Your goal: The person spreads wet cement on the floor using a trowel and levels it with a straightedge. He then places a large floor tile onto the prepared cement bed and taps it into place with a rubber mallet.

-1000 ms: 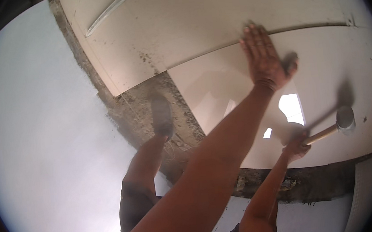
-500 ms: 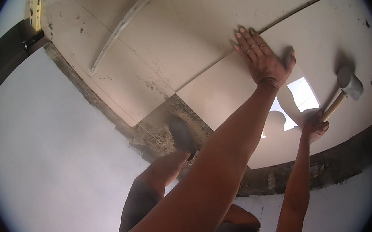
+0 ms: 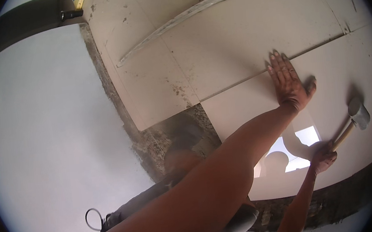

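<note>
My left hand (image 3: 289, 86) lies flat with its fingers spread. It rests on a glossy cream floor tile (image 3: 239, 111), and its fingertips reach across the joint onto the neighbouring tile (image 3: 250, 38). My right hand (image 3: 323, 157) is closed around the wooden handle of a rubber mallet (image 3: 358, 113) with a grey head. The mallet head hangs low over the same glossy tile, its shadow just beside it; whether it touches cannot be told. Light and my silhouette reflect in the tile between the hands.
Bare rough mortar (image 3: 205, 121) shows beside the tile's left edge, with my blurred foot there. A long dusty bar (image 3: 211, 1) lies across the far tiles. A white wall (image 3: 50, 106) rises at left. A yellow tool (image 3: 80, 0) sits at the far left corner.
The view has tilted, so the tiles and hands sit lower and further right in the picture. My left hand stays on the joint. The mallet head appears slightly nearer its shadow.
</note>
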Tool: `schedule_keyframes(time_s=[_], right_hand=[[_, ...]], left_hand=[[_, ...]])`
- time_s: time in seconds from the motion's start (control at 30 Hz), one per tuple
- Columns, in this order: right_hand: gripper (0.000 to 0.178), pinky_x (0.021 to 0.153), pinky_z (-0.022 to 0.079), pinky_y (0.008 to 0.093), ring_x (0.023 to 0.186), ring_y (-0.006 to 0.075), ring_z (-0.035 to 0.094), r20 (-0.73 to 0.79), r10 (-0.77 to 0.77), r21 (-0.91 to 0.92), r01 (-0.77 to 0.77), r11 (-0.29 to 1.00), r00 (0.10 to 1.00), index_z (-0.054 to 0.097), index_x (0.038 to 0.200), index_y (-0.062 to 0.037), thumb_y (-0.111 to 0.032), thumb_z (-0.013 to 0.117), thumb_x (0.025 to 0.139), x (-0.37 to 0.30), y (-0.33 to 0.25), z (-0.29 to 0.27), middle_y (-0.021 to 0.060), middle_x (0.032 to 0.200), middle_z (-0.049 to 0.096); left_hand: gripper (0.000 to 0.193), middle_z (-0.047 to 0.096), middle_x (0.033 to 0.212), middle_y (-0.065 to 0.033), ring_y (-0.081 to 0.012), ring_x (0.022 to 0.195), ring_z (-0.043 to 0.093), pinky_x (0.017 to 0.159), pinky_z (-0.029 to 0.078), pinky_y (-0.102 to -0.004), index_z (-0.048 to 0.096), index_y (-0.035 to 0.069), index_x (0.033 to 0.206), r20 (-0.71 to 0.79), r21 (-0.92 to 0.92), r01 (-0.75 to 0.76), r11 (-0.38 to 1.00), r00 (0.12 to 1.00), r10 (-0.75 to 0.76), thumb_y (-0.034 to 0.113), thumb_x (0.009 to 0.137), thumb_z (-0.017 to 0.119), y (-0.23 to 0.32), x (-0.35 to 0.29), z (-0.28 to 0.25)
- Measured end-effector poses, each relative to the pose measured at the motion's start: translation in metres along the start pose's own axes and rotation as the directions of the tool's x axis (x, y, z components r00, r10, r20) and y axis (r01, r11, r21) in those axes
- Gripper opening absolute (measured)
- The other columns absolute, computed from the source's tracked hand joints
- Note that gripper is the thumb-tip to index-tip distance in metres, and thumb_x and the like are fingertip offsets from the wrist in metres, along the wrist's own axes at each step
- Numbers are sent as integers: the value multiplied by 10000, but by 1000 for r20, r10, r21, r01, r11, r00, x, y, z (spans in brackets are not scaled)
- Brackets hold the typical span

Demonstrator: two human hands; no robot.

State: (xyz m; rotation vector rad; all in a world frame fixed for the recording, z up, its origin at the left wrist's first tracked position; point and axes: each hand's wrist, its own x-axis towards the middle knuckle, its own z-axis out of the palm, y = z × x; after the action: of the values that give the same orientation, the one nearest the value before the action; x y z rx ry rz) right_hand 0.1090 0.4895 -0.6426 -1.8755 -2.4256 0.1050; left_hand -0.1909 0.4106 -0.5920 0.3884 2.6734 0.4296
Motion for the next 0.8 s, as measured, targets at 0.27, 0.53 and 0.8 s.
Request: schedule_keyframes(time_s=[0.27,0.53,0.8], right_hand=[[566,747,489,529,926,443,597,-83,43,72,-37,997,996,525,1044,57,-503,455,997,-4,-35,-21,283,1025,587],[465,560,435,403,625,263,566,18,47,316,-51,947,999,524,1001,-9,-473,488,999,6,-39,-52,135,734,583],[129,629,481,303,659,130,572,-79,-331,994,99,43,940,565,1000,-8,-109,618,940,-4,-290,-141,51,744,577]], left_hand=[[1131,-101,1544,-376,-488,1445,-172,1167,-108,-558,-3,-200,1452,25,-185,-230,955,971,239,624,854,489,-25,-5,-7],[1088,76,1596,-271,-390,1496,-10,1203,-65,-494,143,-109,1501,233,97,-931,351,364,902,688,838,478,-122,-1,-28],[971,168,1607,-184,-301,1506,82,1224,-8,-455,255,-55,1500,252,157,-931,329,360,898,676,879,411,-190,-41,-44]])
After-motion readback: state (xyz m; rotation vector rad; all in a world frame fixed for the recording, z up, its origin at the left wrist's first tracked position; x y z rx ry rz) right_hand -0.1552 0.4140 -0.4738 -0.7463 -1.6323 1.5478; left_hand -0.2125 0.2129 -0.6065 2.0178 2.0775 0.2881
